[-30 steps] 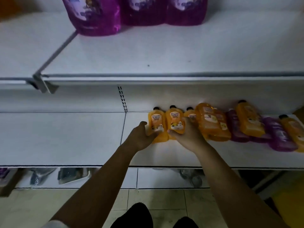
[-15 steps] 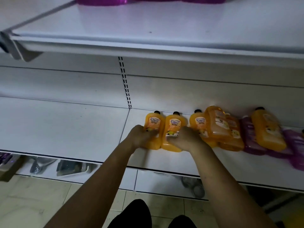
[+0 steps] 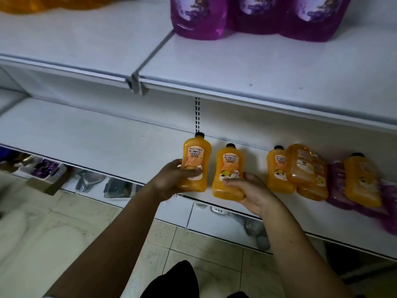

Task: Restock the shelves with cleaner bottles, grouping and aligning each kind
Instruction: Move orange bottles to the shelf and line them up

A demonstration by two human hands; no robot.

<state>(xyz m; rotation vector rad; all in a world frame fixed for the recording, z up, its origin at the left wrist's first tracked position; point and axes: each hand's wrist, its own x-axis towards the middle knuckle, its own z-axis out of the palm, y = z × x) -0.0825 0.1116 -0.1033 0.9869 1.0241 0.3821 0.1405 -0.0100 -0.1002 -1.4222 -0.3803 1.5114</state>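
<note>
Hands are both holding stock at the middle shelf's [image 3: 107, 143] front edge: the left hand [image 3: 171, 179] is wrapping thumb and fingers round the first orange bottle [image 3: 195, 166], and just rightward the right hand [image 3: 251, 194] is clasping the second orange bottle's [image 3: 228, 171] lower half.

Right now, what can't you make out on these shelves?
Head view:
- Purple bottles, lower shelf: under loose orange bottles, cut by right edge.
- Purple pouches: tops cut by top edge.
- Labels of held bottles: small print, lower parts behind left hand and right hand.
</note>
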